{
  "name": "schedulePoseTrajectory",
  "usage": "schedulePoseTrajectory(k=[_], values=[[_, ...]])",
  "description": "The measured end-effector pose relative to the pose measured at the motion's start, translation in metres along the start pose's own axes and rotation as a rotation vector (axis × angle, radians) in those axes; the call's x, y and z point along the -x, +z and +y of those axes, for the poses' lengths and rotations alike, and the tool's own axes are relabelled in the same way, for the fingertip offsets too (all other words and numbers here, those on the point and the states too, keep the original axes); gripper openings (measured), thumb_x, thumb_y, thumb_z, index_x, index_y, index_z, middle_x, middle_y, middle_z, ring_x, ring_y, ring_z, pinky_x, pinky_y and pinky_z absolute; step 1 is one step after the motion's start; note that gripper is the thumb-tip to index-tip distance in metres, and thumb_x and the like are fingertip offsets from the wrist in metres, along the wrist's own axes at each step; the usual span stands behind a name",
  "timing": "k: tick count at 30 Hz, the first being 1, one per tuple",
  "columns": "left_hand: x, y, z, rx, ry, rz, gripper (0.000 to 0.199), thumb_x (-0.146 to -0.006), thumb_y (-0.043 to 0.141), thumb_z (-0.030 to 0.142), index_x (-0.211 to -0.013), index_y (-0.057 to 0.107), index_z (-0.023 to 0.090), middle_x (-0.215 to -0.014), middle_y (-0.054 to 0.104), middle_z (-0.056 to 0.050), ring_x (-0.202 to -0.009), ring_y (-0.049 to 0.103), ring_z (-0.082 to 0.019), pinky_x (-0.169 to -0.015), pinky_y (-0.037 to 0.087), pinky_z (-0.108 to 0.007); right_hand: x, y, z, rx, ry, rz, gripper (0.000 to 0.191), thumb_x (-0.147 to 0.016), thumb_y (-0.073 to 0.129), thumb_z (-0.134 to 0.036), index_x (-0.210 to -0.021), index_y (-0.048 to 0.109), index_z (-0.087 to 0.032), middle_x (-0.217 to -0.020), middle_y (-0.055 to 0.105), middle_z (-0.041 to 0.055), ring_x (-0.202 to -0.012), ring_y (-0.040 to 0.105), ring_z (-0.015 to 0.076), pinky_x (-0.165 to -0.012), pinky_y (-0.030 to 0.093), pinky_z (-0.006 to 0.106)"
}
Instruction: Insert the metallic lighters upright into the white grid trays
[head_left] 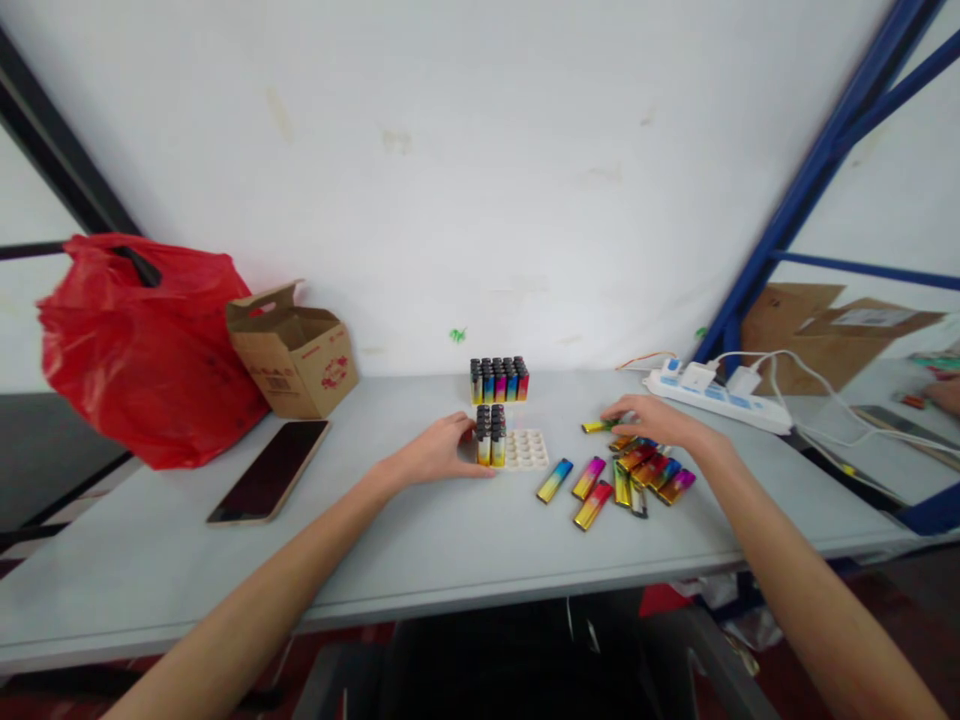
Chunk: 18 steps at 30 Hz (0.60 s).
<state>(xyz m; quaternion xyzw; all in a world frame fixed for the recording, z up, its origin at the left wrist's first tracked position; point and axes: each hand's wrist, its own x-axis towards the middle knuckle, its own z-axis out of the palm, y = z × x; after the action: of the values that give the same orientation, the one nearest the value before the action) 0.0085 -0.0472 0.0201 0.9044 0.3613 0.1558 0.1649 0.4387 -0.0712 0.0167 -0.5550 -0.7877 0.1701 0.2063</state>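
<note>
My left hand (442, 449) curls around the left end of a white tray with round holes (534, 455), thumb along its front edge and fingers behind. Two columns of lighters (491, 448) with black tops stand upright in that end; the holes to the right show bare. Over on the right, my right hand (651, 416) pinches a yellow-green lighter (596, 427) at the far side of a loose pile. The pile of shiny coloured lighters (641, 468) lies under and in front of that hand. Its fingertips partly hide the pinched lighter.
A full block of upright lighters (500, 380) stands behind the tray. Loose lighters (555, 481) lie nearer the front. At left are a phone (271, 472), an open carton (300, 355) and a red bag (150, 350). A power strip (720, 398) with cables is at right; another person's hand (943, 393) shows at the edge.
</note>
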Motion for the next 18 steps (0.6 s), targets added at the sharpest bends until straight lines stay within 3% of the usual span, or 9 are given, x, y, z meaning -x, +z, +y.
schedulePoseTrajectory(k=[4,7,12,15,18], values=[[0.000,-0.001,-0.001,0.000,-0.005,0.008,0.061,-0.067,0.077,0.074,-0.091,0.061,0.021,-0.095,0.067,-0.007,-0.084,0.064,-0.027,-0.074,0.050,-0.036,-0.007,0.004,-0.008,-0.071,0.015,0.098,0.034,-0.078,0.076,-0.050,-0.094,0.081,-0.020,-0.098,0.077,0.0111,-0.087,0.070,0.0285,-0.082,0.057,0.043],[0.000,-0.002,-0.001,0.001,0.001,-0.002,0.061,-0.067,0.077,0.074,-0.091,0.061,0.021,-0.095,0.066,-0.007,-0.084,0.064,-0.027,-0.073,0.049,-0.036,-0.008,0.003,-0.025,-0.277,-0.003,0.167,0.042,-0.079,0.077,-0.056,-0.100,0.077,-0.020,-0.099,0.076,0.0099,-0.088,0.069,0.0259,-0.081,0.056,0.040],[0.001,-0.002,0.000,0.004,0.009,0.008,0.059,-0.068,0.077,0.072,-0.090,0.062,0.020,-0.093,0.067,-0.007,-0.081,0.064,-0.026,-0.072,0.049,-0.037,-0.016,0.006,-0.072,-0.706,-0.077,0.158,0.040,-0.083,0.079,-0.050,-0.109,0.073,-0.019,-0.076,0.069,0.0011,-0.072,0.062,0.0177,-0.076,0.052,0.035],[0.001,-0.001,-0.001,0.005,0.015,0.016,0.058,-0.068,0.077,0.072,-0.090,0.062,0.020,-0.092,0.066,-0.006,-0.081,0.063,-0.025,-0.072,0.049,-0.036,-0.030,0.014,-0.101,-0.923,-0.098,0.312,0.036,-0.077,0.085,-0.046,-0.100,0.075,-0.020,-0.080,0.066,-0.0004,-0.067,0.053,0.0132,-0.070,0.047,0.031],[0.000,0.000,-0.002,0.002,0.024,0.020,0.058,-0.068,0.077,0.071,-0.089,0.061,0.021,-0.091,0.066,-0.005,-0.080,0.062,-0.024,-0.072,0.049,-0.035,-0.046,0.026,-0.128,-1.125,-0.088,0.397,0.033,-0.079,0.083,-0.050,-0.094,0.075,-0.022,-0.088,0.066,0.0000,-0.075,0.055,0.0130,-0.072,0.048,0.028]])
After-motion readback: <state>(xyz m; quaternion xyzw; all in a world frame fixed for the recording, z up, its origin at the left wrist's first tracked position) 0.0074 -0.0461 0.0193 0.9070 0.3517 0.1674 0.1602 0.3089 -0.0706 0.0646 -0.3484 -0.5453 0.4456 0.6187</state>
